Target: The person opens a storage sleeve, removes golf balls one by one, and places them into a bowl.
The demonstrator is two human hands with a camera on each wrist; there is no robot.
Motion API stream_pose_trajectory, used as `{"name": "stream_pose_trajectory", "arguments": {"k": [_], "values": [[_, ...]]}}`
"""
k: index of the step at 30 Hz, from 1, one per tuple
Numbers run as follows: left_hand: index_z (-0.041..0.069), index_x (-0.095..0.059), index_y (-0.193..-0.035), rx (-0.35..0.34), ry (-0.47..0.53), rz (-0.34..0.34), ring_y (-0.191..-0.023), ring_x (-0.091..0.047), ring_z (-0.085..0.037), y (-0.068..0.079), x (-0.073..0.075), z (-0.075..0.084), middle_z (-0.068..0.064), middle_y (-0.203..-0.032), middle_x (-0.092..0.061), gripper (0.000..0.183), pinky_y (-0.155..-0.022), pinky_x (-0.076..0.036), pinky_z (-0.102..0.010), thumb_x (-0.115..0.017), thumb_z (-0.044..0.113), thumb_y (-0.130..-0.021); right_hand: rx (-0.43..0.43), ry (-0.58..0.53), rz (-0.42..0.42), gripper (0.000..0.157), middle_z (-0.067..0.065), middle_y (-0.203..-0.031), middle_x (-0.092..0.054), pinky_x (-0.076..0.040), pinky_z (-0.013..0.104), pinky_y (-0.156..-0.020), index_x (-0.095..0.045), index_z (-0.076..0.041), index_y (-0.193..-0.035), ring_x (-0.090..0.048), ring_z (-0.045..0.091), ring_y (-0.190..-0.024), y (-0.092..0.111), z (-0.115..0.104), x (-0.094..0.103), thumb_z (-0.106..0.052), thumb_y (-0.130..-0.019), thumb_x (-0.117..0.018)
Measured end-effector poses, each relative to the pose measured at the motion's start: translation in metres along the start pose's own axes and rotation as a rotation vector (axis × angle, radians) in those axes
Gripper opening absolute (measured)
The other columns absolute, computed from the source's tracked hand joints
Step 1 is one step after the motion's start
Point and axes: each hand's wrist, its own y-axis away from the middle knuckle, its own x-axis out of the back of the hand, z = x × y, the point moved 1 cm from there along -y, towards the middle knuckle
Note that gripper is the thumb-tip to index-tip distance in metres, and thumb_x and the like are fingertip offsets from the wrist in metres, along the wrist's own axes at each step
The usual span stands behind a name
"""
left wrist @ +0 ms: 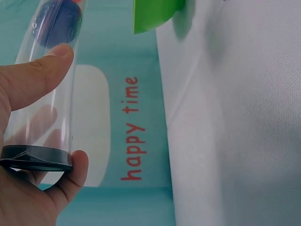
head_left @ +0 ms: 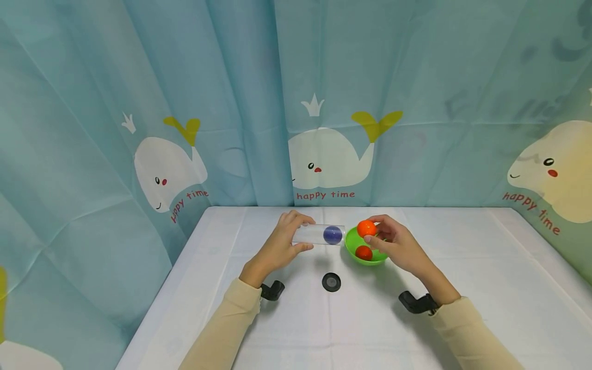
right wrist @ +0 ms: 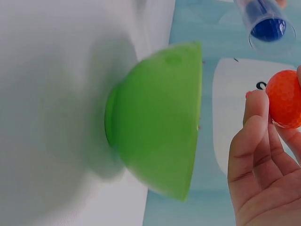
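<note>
Clear tube: [head_left: 305, 234] held sideways above the tabletop [head_left: 287, 329], its open end towards the green bowl [head_left: 355, 238]; a black end piece [left wrist: 37, 158] closes the other end
Blue ball: [head_left: 332, 235] inside the tube, near the open end
Left hand: [head_left: 281, 240] pinching the tube between thumb and fingers, at the black end
Orange ball: [head_left: 366, 228] raised over the bowl, just beside the tube's open end
Right hand: [head_left: 399, 242] pinching the orange ball between thumb and fingertips
Green bowl: upright on the tabletop; a red-orange ball [head_left: 364, 253] lies in it
Black disc: [head_left: 331, 282] flat on the white-covered tabletop, nearer the person
Backdrop: blue curtain [head_left: 245, 103] with white whales; "happy time" in red
</note>
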Motion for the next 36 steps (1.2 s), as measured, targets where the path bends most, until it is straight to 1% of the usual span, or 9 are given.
{"name": "stream_pose_trajectory", "arguments": {"k": [4, 7, 17, 22, 25, 29, 32, 36], "values": [[0.016, -0.059, -0.129, 0.003, 0.005, 0.0, -0.111, -0.046, -0.025, 0.0, 0.0, 0.0, -0.004, -0.121, -0.057, 0.049, -0.096, -0.047, -0.043, -0.083, 0.015, -0.086, -0.004, 0.033, 0.034, 0.038, 0.014, -0.109, -0.068, -0.054, 0.027, -0.073, -0.058, -0.012, -0.133, -0.065, 0.018, -0.088, -0.001, 0.006, 0.009, -0.024, -0.098, -0.07], [0.016, -0.059, -0.13, 0.005, 0.003, -0.002, -0.112, -0.046, -0.024, 0.0, 0.0, -0.001, -0.004, -0.121, -0.057, 0.049, -0.097, -0.047, -0.043, -0.082, 0.015, -0.087, -0.004, 0.056, 0.061, 0.039, 0.014, -0.108, -0.069, -0.052, 0.026, -0.072, -0.058, -0.011, -0.133, -0.065, 0.017, -0.087, -0.001, 0.01, 0.013, -0.024, -0.098, -0.07], [0.016, -0.059, -0.13, 0.0, 0.001, -0.001, -0.113, -0.047, -0.024, 0.0, 0.001, -0.001, -0.002, -0.122, -0.057, 0.049, -0.098, -0.047, -0.043, -0.082, 0.015, -0.086, -0.041, 0.118, 0.114, 0.042, 0.014, -0.11, -0.069, -0.051, 0.027, -0.074, -0.058, -0.011, -0.133, -0.061, 0.02, -0.092, -0.001, 0.021, 0.021, -0.028, -0.097, -0.072], [0.016, -0.059, -0.13, 0.006, 0.002, -0.01, -0.114, -0.047, -0.024, 0.0, 0.0, -0.001, -0.003, -0.123, -0.057, 0.049, -0.099, -0.047, -0.043, -0.082, 0.015, -0.087, -0.04, 0.143, 0.123, 0.042, 0.014, -0.111, -0.067, -0.052, 0.027, -0.077, -0.059, -0.008, -0.132, -0.061, 0.021, -0.094, -0.002, 0.028, 0.021, -0.027, -0.097, -0.072], [0.016, -0.059, -0.13, 0.004, 0.007, -0.01, -0.114, -0.047, -0.024, 0.0, 0.0, -0.001, -0.006, -0.124, -0.058, 0.05, -0.099, -0.047, -0.044, -0.083, 0.014, -0.086, -0.033, 0.165, 0.128, 0.044, 0.015, -0.116, -0.067, -0.051, 0.023, -0.082, -0.059, -0.006, -0.133, -0.06, 0.021, -0.1, -0.003, 0.032, 0.021, -0.028, -0.097, -0.072], [0.015, -0.059, -0.129, -0.002, 0.016, -0.005, -0.115, -0.046, -0.026, 0.0, 0.0, -0.001, -0.01, -0.125, -0.058, 0.049, -0.1, -0.047, -0.045, -0.083, 0.013, -0.085, -0.027, 0.181, 0.128, 0.047, 0.016, -0.123, -0.064, -0.048, 0.02, -0.085, -0.057, -0.004, -0.135, -0.057, 0.025, -0.109, -0.003, 0.038, 0.021, -0.028, -0.097, -0.072], [0.016, -0.06, -0.128, -0.002, 0.016, -0.004, -0.115, -0.047, -0.025, 0.0, 0.0, 0.0, -0.007, -0.123, -0.058, 0.049, -0.1, -0.047, -0.044, -0.083, 0.013, -0.085, -0.031, 0.181, 0.115, 0.047, 0.017, -0.126, -0.06, -0.047, 0.022, -0.086, -0.057, -0.003, -0.135, -0.054, 0.029, -0.113, -0.004, 0.043, 0.021, -0.028, -0.097, -0.072], [0.015, -0.06, -0.127, 0.0, 0.008, -0.002, -0.113, -0.046, -0.024, 0.0, 0.0, 0.0, -0.003, -0.121, -0.057, 0.048, -0.098, -0.047, -0.043, -0.083, 0.014, -0.085, -0.043, 0.177, 0.094, 0.045, 0.016, -0.126, -0.058, -0.046, 0.027, -0.087, -0.059, -0.005, -0.133, -0.051, 0.031, -0.115, -0.004, 0.047, 0.02, -0.028, -0.097, -0.072]]}}
